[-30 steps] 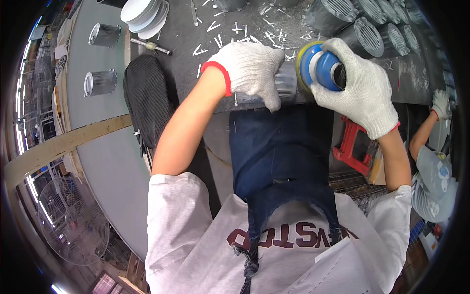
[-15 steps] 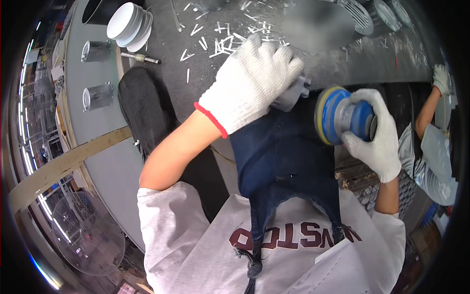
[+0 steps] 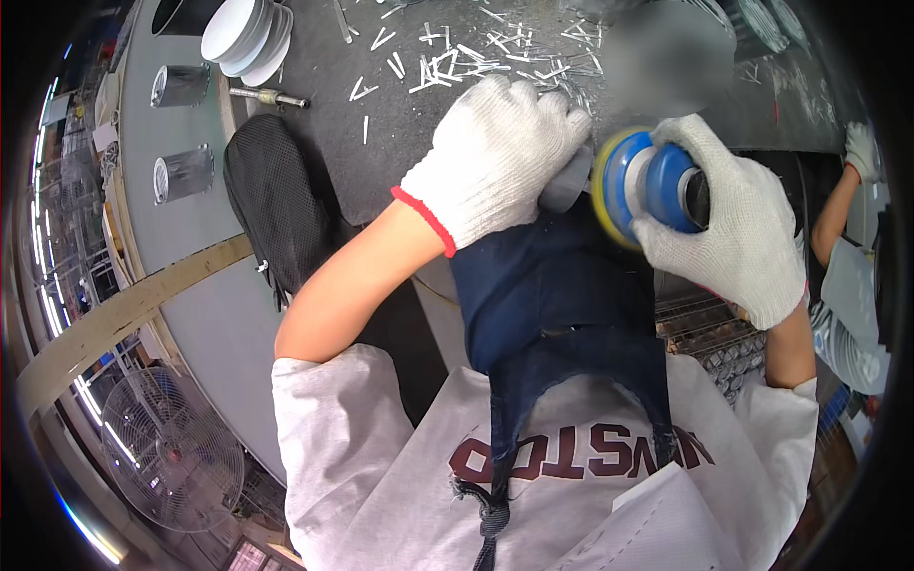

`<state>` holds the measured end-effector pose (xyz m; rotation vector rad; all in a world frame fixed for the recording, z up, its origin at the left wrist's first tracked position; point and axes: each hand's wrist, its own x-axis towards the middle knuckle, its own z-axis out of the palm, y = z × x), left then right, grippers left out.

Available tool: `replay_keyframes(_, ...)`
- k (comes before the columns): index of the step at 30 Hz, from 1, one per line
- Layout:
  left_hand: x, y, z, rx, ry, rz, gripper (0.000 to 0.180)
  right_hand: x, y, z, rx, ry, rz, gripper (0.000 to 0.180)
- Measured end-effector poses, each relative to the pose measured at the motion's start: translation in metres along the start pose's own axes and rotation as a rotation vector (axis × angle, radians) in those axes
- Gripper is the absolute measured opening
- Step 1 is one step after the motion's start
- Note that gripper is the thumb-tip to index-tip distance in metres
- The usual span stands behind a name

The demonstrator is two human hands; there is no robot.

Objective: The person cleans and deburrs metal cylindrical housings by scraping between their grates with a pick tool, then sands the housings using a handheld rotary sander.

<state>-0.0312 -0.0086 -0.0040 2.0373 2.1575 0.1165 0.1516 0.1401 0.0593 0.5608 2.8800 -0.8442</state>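
My left hand [image 3: 505, 157], in a white knit glove with a red cuff, is closed round a smooth grey metal part [image 3: 568, 183] at the near edge of the dark worktable [image 3: 314, 57]. The glove covers most of that part, so its full shape is hidden. In my right hand [image 3: 738, 214], also gloved, is a palm sander [image 3: 657, 186] with a blue body and a yellow-edged round pad. Thumb and fingers wrap its body, and the pad is turned on edge toward the grey part. Whether pad and part touch, I cannot tell.
Thin pale strips [image 3: 457, 65] litter the worktable. At left are a stack of white discs [image 3: 249, 40], a metal air fitting [image 3: 271, 97], two shiny cylinders [image 3: 181, 174] and a black mesh-covered object [image 3: 276, 190]. A fan [image 3: 171, 447] stands lower left; another person's gloved hand [image 3: 860, 152] is far right.
My right hand has brought the sander left and upward, nearer the grey part. The grey part has turned in my left hand, which has moved slightly.
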Motion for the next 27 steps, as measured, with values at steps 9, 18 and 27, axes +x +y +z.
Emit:
replay_keyframes(9,-0.003,-0.011,-0.001,-0.046,-0.017,-0.001,0.068,0.004,0.028,0.028,0.174,0.155,-0.135,0.06)
replay_keyframes(18,-0.023,-0.05,-0.011,-0.348,0.261,0.007,0.071,0.034,0.031,0.07,0.695,0.389,-0.319,0.06)
replay_keyframes(27,-0.065,-0.083,-0.001,-0.629,0.351,-0.091,0.098,0.06,0.0,0.066,0.57,0.293,-0.389,0.063)
